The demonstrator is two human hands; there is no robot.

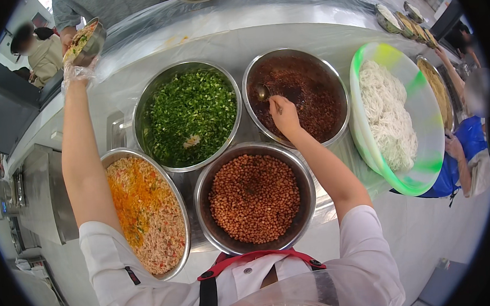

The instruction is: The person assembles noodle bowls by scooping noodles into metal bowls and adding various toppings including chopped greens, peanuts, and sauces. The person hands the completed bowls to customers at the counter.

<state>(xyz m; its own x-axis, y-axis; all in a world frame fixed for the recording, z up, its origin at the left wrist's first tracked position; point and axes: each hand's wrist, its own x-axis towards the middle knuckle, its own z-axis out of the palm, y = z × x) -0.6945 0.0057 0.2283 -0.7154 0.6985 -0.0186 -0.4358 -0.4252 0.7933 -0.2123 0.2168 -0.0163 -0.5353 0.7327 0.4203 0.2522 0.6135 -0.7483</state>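
My left hand [79, 72], in a clear plastic glove, reaches out at the far left and holds a small metal bowl [96, 45]. The bowl is tilted and filled with mixed food; another person's hand [68, 37] is at its far side. Over a metal basin of dark red sauce [315, 101], my bare right hand [284, 114] is closed around the handle of a metal spoon [262, 92]. The spoon's bowl is at the sauce's left side. Left of it stands a basin of chopped green onions [192, 114]. Nearest my body is a basin of brown beans or nuts [253, 200].
A basin of orange and pale minced topping [148, 215] stands at left. To the right, a green-and-white plastic basin [428, 142] holds white noodles [388, 116]. Clear plastic sheeting [214, 17] covers the counter's far edge. Several filled bowls [408, 25] and other people are at far right.
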